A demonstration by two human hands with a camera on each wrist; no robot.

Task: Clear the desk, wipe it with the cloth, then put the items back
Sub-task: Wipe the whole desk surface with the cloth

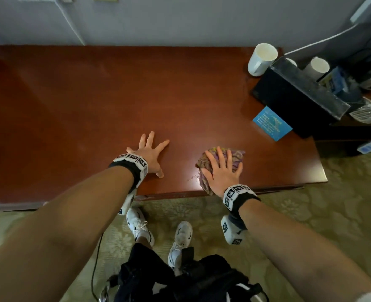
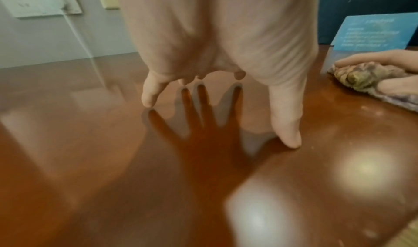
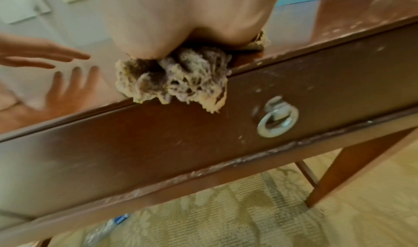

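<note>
On the red-brown desk (image 1: 93,94), my left hand (image 1: 155,155) lies flat with its fingers spread, touching the bare wood and holding nothing. The left wrist view shows that left hand (image 2: 221,68) above its own reflection. My right hand (image 1: 220,168) presses flat, fingers straight, on a crumpled purple-and-tan cloth (image 1: 236,153) near the desk's front edge. Seen from the right wrist, the cloth (image 3: 176,77) bulges out under my palm (image 3: 192,18) and hangs slightly over the edge. The same cloth (image 2: 361,79) shows at the right of the left wrist view.
At the desk's right end stand a white mug (image 1: 262,58), a black box (image 1: 298,94) and a blue card (image 1: 271,123). Behind the box are another cup (image 1: 316,67) and a glass dish (image 1: 364,111). A ring pull (image 3: 277,122) hangs on the drawer front. A bottle (image 3: 106,229) lies on the carpet.
</note>
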